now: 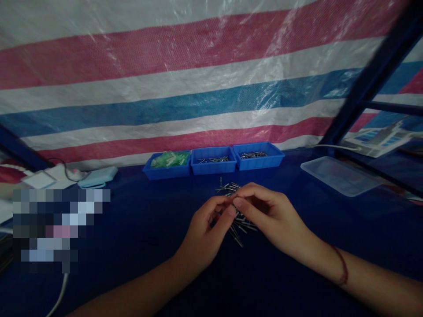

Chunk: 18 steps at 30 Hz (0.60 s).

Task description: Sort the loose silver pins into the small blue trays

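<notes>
A loose pile of thin metal pins that look like blind rivets (243, 227) lies on the dark blue tabletop. Right above it, my left hand (211, 222) and my right hand (264, 207) meet, thumbs and fingertips pinched close together. Whatever sits between the fingertips is too small and covered to make out. Part of the pile shows behind the fingers and part below them.
Three blue bins stand in a row at the back: a left bin (150, 172) with green plastic packets, a middle bin (213, 167) and right bin (259, 164) with metal pins. A clear plastic lid (340, 176) lies right; a light blue case (99, 177) and cables lie left.
</notes>
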Each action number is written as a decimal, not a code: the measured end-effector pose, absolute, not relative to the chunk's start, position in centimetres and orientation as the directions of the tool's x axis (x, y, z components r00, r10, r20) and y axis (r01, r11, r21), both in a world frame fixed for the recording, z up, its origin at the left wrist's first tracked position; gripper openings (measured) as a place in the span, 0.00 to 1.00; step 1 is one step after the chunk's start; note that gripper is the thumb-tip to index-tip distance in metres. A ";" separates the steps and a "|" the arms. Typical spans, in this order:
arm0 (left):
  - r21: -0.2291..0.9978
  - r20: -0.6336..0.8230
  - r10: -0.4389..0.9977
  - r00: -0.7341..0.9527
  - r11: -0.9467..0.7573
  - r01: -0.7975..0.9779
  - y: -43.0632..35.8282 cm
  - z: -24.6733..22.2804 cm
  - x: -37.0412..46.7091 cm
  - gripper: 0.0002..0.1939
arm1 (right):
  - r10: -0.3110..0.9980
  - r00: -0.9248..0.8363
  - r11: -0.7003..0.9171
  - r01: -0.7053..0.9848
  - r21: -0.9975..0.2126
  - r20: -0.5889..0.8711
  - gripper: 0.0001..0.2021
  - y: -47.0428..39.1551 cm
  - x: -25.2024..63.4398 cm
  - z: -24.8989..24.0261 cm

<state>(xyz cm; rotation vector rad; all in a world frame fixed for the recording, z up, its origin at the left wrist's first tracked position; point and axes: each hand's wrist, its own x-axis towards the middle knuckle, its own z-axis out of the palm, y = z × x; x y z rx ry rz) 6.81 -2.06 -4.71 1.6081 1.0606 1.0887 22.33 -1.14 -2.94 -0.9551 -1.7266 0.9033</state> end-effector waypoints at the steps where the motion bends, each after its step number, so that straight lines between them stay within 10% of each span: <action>1: 0.958 0.189 0.951 0.245 -0.233 0.166 -2.0 -4.8 6.8 0.10 | 0.890 -0.262 0.428 0.202 -0.881 0.372 0.07 -1.1 22.3 -2.9; 18: 0.952 0.247 0.956 0.159 -0.270 0.142 -2.2 -4.6 7.1 0.04 | 0.868 -0.252 0.485 0.235 -0.842 0.429 0.05 -1.3 22.3 -2.8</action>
